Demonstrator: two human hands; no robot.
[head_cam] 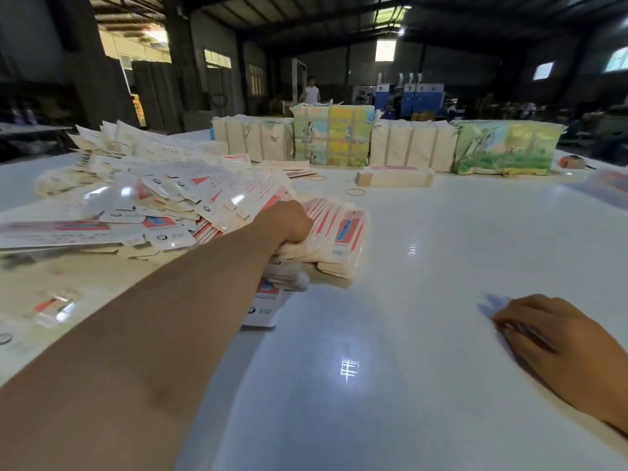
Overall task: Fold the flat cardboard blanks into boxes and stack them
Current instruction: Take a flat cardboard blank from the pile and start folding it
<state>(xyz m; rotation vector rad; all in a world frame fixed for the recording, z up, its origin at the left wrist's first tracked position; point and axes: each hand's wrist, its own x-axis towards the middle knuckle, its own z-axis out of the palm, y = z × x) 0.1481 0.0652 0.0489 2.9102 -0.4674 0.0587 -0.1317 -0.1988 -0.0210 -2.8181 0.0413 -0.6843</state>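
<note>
Resting loose-fingered on the white table (424, 232), right hand (557, 338) holds nothing, while left hand (289, 222) grips a bundle of blanks (339, 239) whose long axis runs away toward upper right, well apart from it.

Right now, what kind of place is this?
Probably a packaging workshop in a big dim warehouse. A heap of flat white-and-red cardboard blanks covers the white table, tied bundles of printed card line the far edge, and blue machines stand behind.
</note>
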